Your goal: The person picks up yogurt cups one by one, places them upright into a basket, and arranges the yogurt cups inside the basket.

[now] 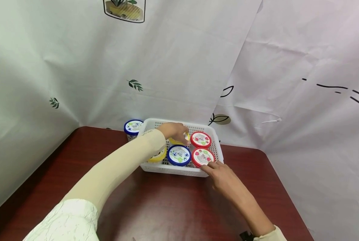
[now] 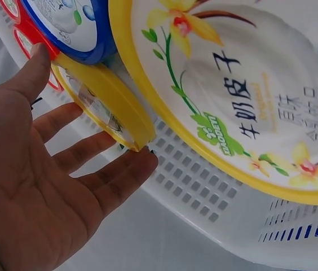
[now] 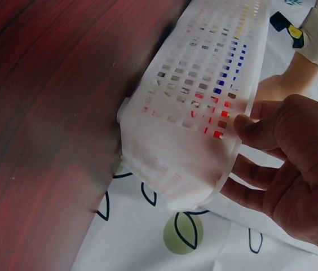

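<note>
A white plastic basket (image 1: 170, 169) holds several tubs with yellow, blue and red lids. My left hand (image 1: 174, 131) reaches over it to the back yellow-lidded tub (image 2: 111, 101). In the left wrist view its fingers are spread and loosely bent beside that lid, fingertips at the lid's edge, thumb apart. My right hand (image 1: 223, 175) grips the basket's front right rim, thumb outside and fingers over the edge in the right wrist view. Close by inside are two red-lidded tubs (image 1: 203, 157) and a blue-lidded tub (image 1: 179, 155). A front yellow-lidded tub (image 1: 159, 156) is partly behind my left sleeve.
Another blue-lidded tub (image 1: 133, 127) stands outside the basket, at its back left corner. The basket sits near the back edge of a dark red wooden table (image 1: 167, 207). White printed sheeting (image 1: 179, 67) hangs behind and at both sides.
</note>
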The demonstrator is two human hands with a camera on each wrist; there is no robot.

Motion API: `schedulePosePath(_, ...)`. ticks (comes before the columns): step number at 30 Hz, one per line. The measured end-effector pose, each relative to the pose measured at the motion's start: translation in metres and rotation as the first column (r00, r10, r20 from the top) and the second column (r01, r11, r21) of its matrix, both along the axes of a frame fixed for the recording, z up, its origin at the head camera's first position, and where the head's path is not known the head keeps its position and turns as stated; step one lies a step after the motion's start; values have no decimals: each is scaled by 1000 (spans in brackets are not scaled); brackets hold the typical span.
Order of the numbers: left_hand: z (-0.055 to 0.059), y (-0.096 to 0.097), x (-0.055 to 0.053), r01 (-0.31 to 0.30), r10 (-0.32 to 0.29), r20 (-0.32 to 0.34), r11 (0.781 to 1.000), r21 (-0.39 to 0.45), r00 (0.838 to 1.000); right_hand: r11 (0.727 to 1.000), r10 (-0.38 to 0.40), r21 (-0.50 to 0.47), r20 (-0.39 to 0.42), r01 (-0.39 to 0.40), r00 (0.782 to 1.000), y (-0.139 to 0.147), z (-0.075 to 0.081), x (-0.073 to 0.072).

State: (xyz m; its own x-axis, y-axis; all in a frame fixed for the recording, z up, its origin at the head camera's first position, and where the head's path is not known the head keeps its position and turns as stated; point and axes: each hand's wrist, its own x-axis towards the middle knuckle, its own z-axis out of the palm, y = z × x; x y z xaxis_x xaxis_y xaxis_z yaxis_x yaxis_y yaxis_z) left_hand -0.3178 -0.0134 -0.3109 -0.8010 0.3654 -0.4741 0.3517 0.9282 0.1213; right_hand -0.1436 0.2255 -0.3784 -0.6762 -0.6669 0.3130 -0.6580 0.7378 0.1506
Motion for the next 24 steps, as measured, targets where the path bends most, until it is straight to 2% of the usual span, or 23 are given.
schedulePosePath(7, -1, -7, -3, -4, 3, 2, 1000, 17, 1000, 1000, 8, 11, 18, -8, 1000, 0, 2, -2)
schedulePosePath(11, 0, -12, -6, -9, 9, 4, 1000, -2, 1000, 1000, 4, 14, 24, -5, 1000, 0, 2, -2)
schedulePosePath(19, -3, -31, -8, 45, -46, -10, 996, -72, 999, 1000, -1, 14, 39, 1, 999, 0, 3, -1)
schedulePosePath(24, -6, -41, -8, 45, -46, -24, 997, -65, 999, 1000, -11, 17, 47, 10, 999, -1, 4, -1)
